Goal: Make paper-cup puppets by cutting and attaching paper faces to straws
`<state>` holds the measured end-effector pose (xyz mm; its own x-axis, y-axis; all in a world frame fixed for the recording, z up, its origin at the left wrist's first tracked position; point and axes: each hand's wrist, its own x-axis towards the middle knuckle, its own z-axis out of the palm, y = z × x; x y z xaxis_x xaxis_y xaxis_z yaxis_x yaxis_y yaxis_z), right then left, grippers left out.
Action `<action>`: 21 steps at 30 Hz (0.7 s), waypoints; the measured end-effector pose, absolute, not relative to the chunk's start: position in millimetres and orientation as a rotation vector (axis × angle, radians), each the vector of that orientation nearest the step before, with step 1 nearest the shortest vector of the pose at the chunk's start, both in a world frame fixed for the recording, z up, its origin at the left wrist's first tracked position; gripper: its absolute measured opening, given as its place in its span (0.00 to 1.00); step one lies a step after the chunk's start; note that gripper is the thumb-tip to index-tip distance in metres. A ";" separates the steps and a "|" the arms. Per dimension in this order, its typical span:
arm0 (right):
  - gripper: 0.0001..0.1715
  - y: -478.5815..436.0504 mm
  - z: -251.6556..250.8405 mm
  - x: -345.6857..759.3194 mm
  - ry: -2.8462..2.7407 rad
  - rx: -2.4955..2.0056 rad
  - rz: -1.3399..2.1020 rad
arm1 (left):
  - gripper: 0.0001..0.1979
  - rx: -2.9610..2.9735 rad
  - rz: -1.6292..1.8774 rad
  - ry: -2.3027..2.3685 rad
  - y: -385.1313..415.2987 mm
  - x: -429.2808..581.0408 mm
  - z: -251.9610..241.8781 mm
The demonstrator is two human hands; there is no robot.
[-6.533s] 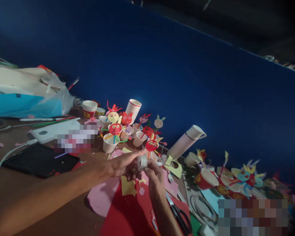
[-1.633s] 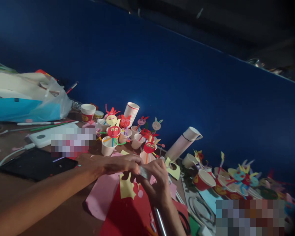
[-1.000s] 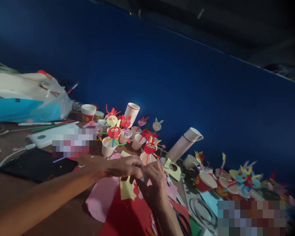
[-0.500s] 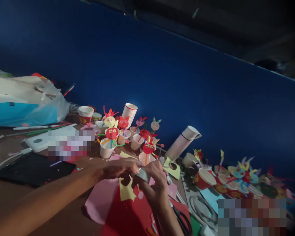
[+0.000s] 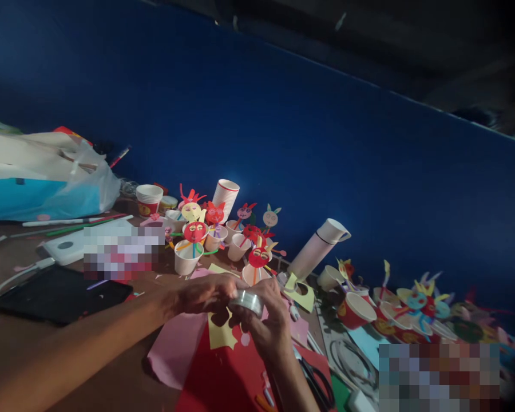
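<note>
My right hand (image 5: 271,320) is wrapped around a roll of clear tape (image 5: 248,302), its shiny side facing me. Against the roll's left edge, my left hand (image 5: 212,293) has its fingers closed in a pinch; whether a tape end is between them cannot be made out. Both hands hover over a red paper sheet (image 5: 217,372), a pink sheet (image 5: 171,355) and a yellow cut-out piece (image 5: 220,337). Just behind them stands a paper cup with a red paper face (image 5: 258,257) on a stick.
Black-handled scissors (image 5: 317,380) lie right of my right forearm. Several cups with paper figures (image 5: 189,260) stand behind, near a white flask (image 5: 317,249) and stacked cups (image 5: 225,194). A black tablet-like slab (image 5: 55,294) and a white power bank (image 5: 68,246) lie left.
The tape roll has turned in my hands so more of its shiny side shows. My hands have otherwise barely shifted.
</note>
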<state>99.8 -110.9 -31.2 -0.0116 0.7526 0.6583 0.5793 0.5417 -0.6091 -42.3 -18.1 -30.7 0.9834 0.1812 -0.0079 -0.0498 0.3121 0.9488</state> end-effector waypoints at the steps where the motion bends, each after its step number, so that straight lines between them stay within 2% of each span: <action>1: 0.05 -111.3 -31.0 100.2 -1.700 -1.124 0.200 | 0.17 1.251 0.148 0.124 -18.9 -42.5 -29.1; 10: 0.11 -112.9 -19.2 106.9 -1.931 -1.149 0.037 | 0.13 1.498 0.154 0.236 -22.3 -47.6 -10.4; 15: 0.08 -113.2 -19.5 103.6 -1.910 -1.165 0.077 | 0.13 1.446 0.160 0.233 -21.4 -46.5 -17.8; 21: 0.07 -113.8 -18.8 106.9 -1.833 -1.153 0.176 | 0.17 1.378 0.153 0.168 -19.1 -46.4 -21.6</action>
<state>106.9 -113.8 -18.8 -0.1246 0.7681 0.6281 0.6346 0.5483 -0.5446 -46.4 -19.1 -21.6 0.9781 0.2060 -0.0286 -0.0103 0.1852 0.9826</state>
